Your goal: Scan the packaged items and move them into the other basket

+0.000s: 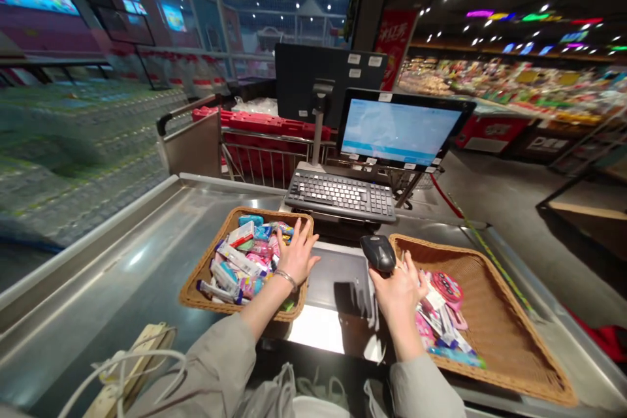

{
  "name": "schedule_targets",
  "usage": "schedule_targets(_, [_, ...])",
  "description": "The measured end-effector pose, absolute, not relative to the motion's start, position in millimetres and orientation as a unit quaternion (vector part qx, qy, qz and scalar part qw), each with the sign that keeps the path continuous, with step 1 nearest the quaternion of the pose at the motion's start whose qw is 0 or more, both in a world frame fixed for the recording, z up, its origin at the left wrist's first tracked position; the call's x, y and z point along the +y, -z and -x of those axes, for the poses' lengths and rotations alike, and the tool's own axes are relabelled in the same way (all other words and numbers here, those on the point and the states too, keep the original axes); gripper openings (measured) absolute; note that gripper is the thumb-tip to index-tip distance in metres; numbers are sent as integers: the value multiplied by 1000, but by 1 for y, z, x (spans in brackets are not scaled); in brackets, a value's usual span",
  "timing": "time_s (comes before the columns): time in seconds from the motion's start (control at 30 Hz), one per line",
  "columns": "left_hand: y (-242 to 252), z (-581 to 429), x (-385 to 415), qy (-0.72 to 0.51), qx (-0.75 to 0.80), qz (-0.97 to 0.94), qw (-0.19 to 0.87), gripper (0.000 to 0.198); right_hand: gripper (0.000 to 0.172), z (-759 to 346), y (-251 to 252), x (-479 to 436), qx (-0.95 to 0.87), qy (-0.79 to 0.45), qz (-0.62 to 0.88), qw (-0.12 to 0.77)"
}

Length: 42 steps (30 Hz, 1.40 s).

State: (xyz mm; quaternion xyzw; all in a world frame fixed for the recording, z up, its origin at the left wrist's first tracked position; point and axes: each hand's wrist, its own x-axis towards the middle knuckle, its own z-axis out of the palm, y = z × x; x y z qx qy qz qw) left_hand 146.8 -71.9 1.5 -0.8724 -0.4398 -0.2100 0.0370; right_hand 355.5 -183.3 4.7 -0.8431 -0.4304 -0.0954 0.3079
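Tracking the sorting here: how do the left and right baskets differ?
The left basket is packed with small packets across its floor; the right basket holds only a few, bunched at its near left side. The left hand rests in the left basket; the right hand, gripping a scanner, is at the right basket's edge. Both are brown wicker trays.

Dim store, bright ceiling spots, monitor (399, 130) glare, counter (147, 255) sheen, edges warped, left side blurred.
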Motion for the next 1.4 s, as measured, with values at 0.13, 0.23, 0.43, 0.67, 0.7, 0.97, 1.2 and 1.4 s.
schedule_targets(0.13, [4,-113,-64,204,-477,853,53,47,45,-341,-6,-174,-454,85,828,318])
schedule_targets(0.23, [7,-89,-59,197,-508,836,65,45,42,-331,-8,-168,-473,77,820,314])
schedule_targets(0.43, [15,-46,-47,191,-555,806,78,43,42,-317,-9,-158,-497,82,805,313])
schedule_targets(0.67, [9,5,-17,142,-584,794,86,55,41,-307,-7,-147,-514,89,787,330])
schedule_targets(0.7, [7,12,-12,133,-588,793,86,56,41,-305,-7,-145,-514,91,785,332])
schedule_targets(0.97, [4,55,29,43,-599,800,-5,73,37,-289,-9,-132,-541,84,770,328])
schedule_targets(1.2, [4,73,59,-29,-596,799,-70,82,38,-279,-11,-122,-535,85,772,332])
schedule_targets(1.4, [6,73,75,-67,-583,805,-83,93,36,-274,-11,-116,-530,92,773,337])
